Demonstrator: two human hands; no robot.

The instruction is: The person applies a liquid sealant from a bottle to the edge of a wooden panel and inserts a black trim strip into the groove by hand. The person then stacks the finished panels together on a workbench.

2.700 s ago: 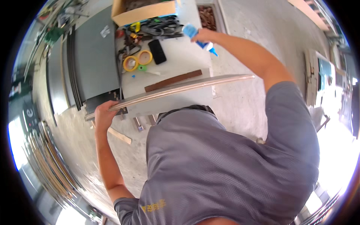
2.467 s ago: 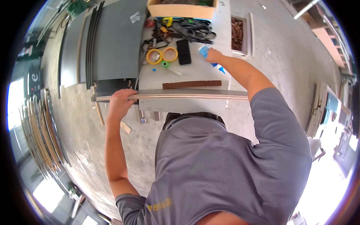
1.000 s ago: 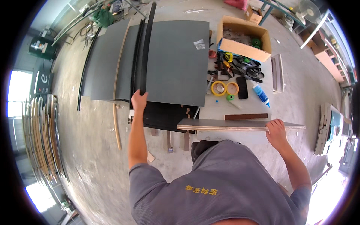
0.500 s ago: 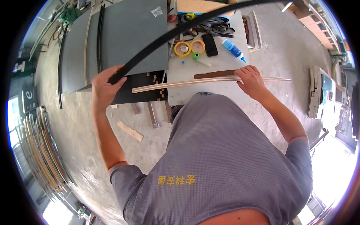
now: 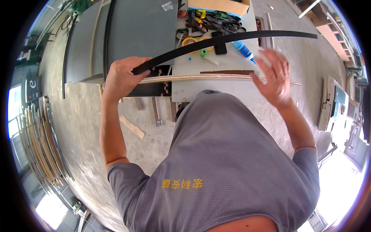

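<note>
black strip [image 5: 232, 38] held above the bench [image 5: 216, 83], arcing left to right; left hand [image 5: 121, 75] fingers clenched round its left end; right hand [image 5: 272, 77] fingers spread, empty, just under its right half; pale wood strip [image 5: 201, 78] lies on bench edge below; judgement: catch the far half with right hand, keep it level, clear of blue glue bottle [image 5: 243, 50] and tape rolls [image 5: 191, 41]

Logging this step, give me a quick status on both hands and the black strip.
Left hand shut on long black strip, held above the bench. Right hand open, fingers spread, off the strip. Pale wood strip lies on the white bench below.
</note>
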